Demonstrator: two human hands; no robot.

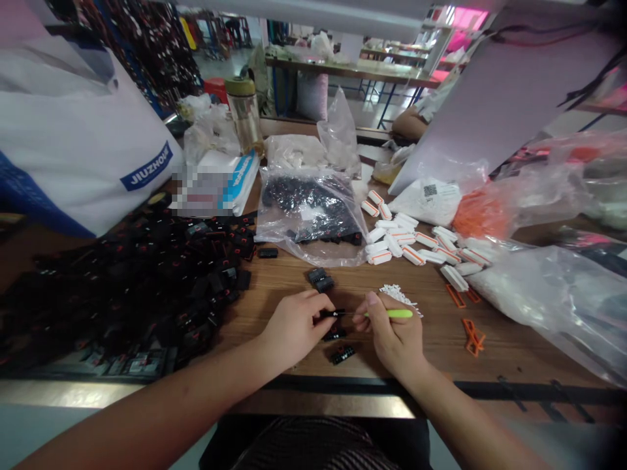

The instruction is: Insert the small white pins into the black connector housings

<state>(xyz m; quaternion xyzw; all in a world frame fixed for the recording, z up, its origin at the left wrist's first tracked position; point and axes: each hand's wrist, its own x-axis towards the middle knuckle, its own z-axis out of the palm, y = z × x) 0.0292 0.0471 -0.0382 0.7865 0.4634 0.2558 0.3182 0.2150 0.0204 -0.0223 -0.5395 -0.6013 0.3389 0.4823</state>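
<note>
My left hand (294, 328) pinches a black block (337, 314), seemingly to steady it; my right hand (398, 331) grips a green-handled tool (401, 313) — white bits (398, 296) (loose) nearby, presumably for reach.

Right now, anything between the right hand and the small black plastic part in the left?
Only the slim lime-green-handled tool in the right hand, pointing at the black part; no obstacle visible. Tip contact: can't tell.

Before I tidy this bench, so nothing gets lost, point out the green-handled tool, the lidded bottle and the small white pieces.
Green-handled tool (399, 313): head view, on its bright handle.
Lidded bottle (243, 117): head view, on its clear side.
Small white pieces (396, 294): head view, amid their pile.
</note>
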